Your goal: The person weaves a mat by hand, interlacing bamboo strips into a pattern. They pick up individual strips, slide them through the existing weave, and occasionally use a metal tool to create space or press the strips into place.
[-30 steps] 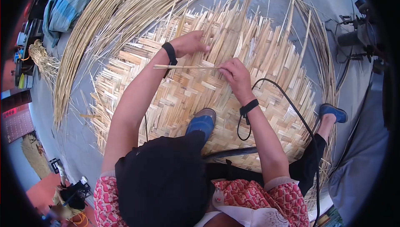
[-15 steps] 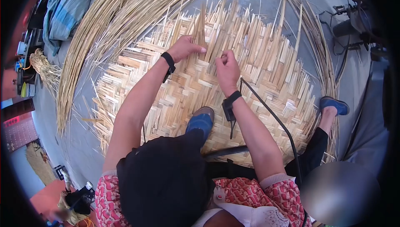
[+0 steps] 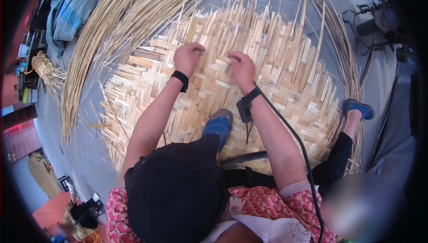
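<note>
A pale woven mat point(image 3: 200, 96) of split cane strips lies on the floor, with a herringbone pattern and loose strip ends along its edges. My left hand point(image 3: 187, 59) is over its upper left part, fingers bent and tips close together; whether a strip is between them is hidden. To the right, my right hand point(image 3: 243, 69) is low over the weave, index finger stretched toward the left and thumb a little apart. No strip shows in it. Between both hands, several upright strips point(image 3: 217, 35) lie flat side by side.
Long loose cane stalks point(image 3: 120, 15) lie in a bundle at the upper left; more stalks point(image 3: 341, 42) run along the right. A blue shoe point(image 3: 217, 127) stands on the mat. A black cable point(image 3: 290, 122) trails beside my right arm. Another person point(image 3: 82, 214) is at lower left.
The strips that stood raised between my hands now lie down on the mat. My left hand has shifted slightly left and down; my right hand has uncurled its index finger.
</note>
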A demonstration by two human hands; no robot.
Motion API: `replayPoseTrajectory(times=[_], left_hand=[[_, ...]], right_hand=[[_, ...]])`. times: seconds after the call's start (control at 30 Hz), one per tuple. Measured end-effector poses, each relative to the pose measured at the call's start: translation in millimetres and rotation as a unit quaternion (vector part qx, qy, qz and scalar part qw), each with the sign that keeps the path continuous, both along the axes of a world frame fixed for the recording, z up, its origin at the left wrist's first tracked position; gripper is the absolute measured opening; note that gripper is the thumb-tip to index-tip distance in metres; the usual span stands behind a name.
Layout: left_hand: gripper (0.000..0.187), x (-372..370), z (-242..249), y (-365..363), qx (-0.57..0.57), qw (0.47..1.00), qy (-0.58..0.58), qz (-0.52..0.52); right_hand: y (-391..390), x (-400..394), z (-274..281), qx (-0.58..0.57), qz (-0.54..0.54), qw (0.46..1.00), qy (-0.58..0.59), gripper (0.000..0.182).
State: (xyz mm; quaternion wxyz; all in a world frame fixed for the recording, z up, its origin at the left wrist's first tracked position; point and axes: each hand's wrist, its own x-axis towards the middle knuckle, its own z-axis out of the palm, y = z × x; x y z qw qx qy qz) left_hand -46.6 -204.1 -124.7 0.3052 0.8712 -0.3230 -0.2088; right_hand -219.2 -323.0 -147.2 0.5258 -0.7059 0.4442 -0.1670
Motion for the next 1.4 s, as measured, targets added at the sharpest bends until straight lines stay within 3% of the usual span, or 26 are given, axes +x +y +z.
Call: replayPoseTrajectory(times=[0.07,0.1,0.13,0.17,0.2,0.27,0.3,0.33,0.4,0.43,0.57,0.6,0.67,0.7,0.8,0.83,0.97,1.03,1.17,1.27,1.3,1.33,1.4], left_hand=[[0.028,8.7,-6.0,8.5,-0.054,0.997,0.044,0.033],[0.026,18.7,-6.0,15.7,-0.189,0.96,0.149,0.143],[0.025,26.1,-2.2,24.4,-0.315,0.883,0.248,0.244],[0.026,34.1,2.2,32.6,-0.351,0.864,0.243,0.267],[0.026,35.1,12.6,36.7,-0.355,0.863,0.236,0.271],[0.024,37.0,40.2,37.2,-0.378,0.841,0.341,0.185],[0.024,48.8,48.5,39.0,-0.365,0.825,0.418,0.104],[0.024,59.2,53.7,34.2,-0.367,0.825,0.415,0.106],[0.026,83.7,57.5,17.9,-0.165,0.89,0.421,0.052],[0.029,93.1,43.3,8.6,-0.065,0.933,0.353,0.021],[0.021,109.4,8.5,-13.8,-0.059,0.927,0.366,-0.059],[0.021,103.6,17.9,-17.9,-0.06,0.926,0.368,-0.058],[0.016,90.2,43.5,-21.7,0.05,0.94,0.333,-0.047],[0.018,98.2,44.9,-21.7,0.067,0.932,0.347,-0.085],[0.026,115.1,30.2,-14.3,0.025,0.887,0.439,-0.145],[0.036,115.5,24.9,-11.8,0.02,0.889,0.436,-0.141],[0.038,99.9,15.7,-8.6,-0.014,0.914,0.38,-0.141],[0.039,91.4,25.8,-9.3,-0.077,0.904,0.414,-0.076],[0.039,91.4,-1.9,5.9,-0.087,0.909,0.408,0.001],[0.038,92.2,-8.9,17.7,-0.112,0.898,0.423,-0.036],[0.042,90.8,-3.4,21.1,-0.173,0.86,0.479,-0.032],[0.042,88.4,-1.1,26.8,-0.172,0.861,0.478,-0.031],[0.047,78.4,2.2,41.2,-0.257,0.874,0.394,0.124]], right_hand=[[3.0,-3.4,8.4,-0.032,-0.016,0.999,-0.028,0.023],[6.5,0.6,15.8,-0.056,-0.039,0.996,-0.054,0.026],[12.0,10.2,28.8,-0.053,-0.033,0.996,-0.059,0.026],[19.5,21.0,41.9,-0.05,0.026,0.99,-0.129,0.028],[25.9,34.2,51.7,-0.051,0.086,0.975,-0.2,0.03],[31.4,64.1,35.3,-0.106,0.125,0.965,-0.204,0.029],[31.1,73.7,26.3,-0.141,0.173,0.968,-0.115,0.028],[32.2,80.6,25.5,-0.173,0.218,0.96,-0.022,0.026],[17.3,77.2,25.3,-0.148,0.275,0.948,-0.055,0.014],[13.6,74.4,28.8,-0.147,0.289,0.944,-0.06,0.013],[13.6,54.6,50.6,-0.152,0.322,0.929,-0.106,0.012],[12.7,54.1,51.5,-0.152,0.323,0.928,-0.104,0.012],[14.4,53.0,49.9,-0.193,0.341,0.914,-0.105,0.013],[15.3,53.7,47.7,-0.19,0.346,0.913,-0.104,0.013],[15.6,56.5,42.0,-0.166,0.314,0.925,-0.136,0.012],[15.3,58.8,36.9,-0.162,0.291,0.934,-0.131,0.011],[21.1,69.1,28.1,-0.086,0.181,0.974,-0.103,0.011],[24.7,72.2,29.3,-0.06,0.155,0.983,-0.084,0.011],[23.7,82.4,30.5,-0.001,0.099,0.995,-0.004,0.012],[27.9,88.4,24.7,-0.106,0.146,0.984,0.005,0.014],[28.8,90.5,19.2,-0.104,0.147,0.984,0.011,0.02],[28.0,92.1,8.4,-0.103,0.147,0.984,0.009,0.02],[20.2,93.8,-10.3,0.151,0.096,0.977,-0.115,0.025]])
